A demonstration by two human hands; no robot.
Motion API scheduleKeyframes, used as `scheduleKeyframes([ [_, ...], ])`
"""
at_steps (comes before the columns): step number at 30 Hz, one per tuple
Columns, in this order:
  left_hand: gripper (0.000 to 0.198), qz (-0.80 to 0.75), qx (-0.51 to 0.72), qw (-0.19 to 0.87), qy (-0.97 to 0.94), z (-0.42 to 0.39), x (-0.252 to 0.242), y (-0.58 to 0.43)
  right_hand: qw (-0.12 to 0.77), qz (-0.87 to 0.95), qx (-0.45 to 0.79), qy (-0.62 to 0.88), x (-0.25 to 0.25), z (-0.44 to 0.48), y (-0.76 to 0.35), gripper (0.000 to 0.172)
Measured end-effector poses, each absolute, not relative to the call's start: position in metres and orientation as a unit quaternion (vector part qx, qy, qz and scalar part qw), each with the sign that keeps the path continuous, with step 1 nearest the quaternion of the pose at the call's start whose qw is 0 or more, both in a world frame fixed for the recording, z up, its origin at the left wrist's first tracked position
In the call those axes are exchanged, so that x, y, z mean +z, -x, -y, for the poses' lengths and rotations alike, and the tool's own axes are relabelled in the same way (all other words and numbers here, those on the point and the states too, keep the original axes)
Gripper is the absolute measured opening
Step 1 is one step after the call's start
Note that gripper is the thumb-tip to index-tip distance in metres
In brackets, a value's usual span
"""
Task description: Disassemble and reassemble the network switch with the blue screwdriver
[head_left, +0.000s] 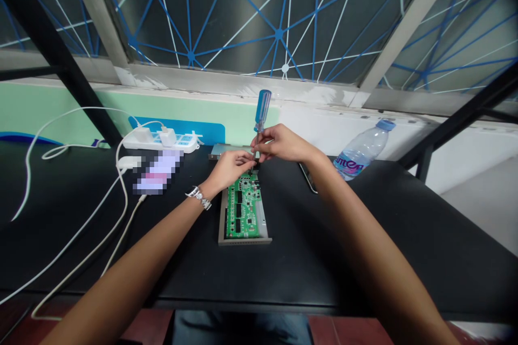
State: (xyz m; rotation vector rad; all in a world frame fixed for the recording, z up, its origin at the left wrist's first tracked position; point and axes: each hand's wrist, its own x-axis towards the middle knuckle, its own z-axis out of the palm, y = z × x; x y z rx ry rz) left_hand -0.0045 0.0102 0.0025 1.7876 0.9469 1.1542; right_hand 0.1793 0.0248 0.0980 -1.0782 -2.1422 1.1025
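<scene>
A green circuit board lies in a shallow grey metal case on the black table. Over the far end of the board stands a screwdriver with a clear blue handle, nearly upright, tip down. My right hand is closed around its shaft just below the handle. Close by, my left hand pinches near the lower shaft at the board's far end; its fingertips hide the tip and whatever they may hold. Behind my hands lies a flat grey metal piece, partly covered by them.
A white power strip with plugs sits at the back left, near a blurred phone-like screen and looping white cables. Another phone lies partly behind my right forearm. A water bottle stands tilted at the back right.
</scene>
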Motion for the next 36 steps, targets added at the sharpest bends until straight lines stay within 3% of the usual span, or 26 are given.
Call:
scheduleKeyframes([
  [9, 0.026, -0.330, 0.453, 0.424, -0.712, -0.013, -0.004, 0.001, 0.249, 0.752, 0.482, 0.374, 0.096, -0.022, -0.171, 0.012],
  [16, 0.030, -0.354, 0.485, 0.398, -0.693, -0.012, -0.005, -0.004, 0.268, 0.822, 0.294, 0.408, 0.088, -0.027, -0.172, 0.012],
  [25, 0.023, -0.386, 0.461, 0.378, -0.704, -0.006, 0.007, 0.005, 0.272, 0.819, 0.332, 0.382, 0.090, -0.024, -0.171, 0.008],
  [30, 0.025, -0.390, 0.445, 0.333, -0.734, 0.002, 0.019, 0.016, 0.326, 0.778, 0.374, 0.386, 0.088, -0.012, -0.175, 0.006],
  [36, 0.022, -0.423, 0.420, 0.280, -0.752, 0.028, 0.014, 0.034, 0.459, 0.641, 0.486, 0.377, 0.062, 0.023, -0.179, 0.024],
])
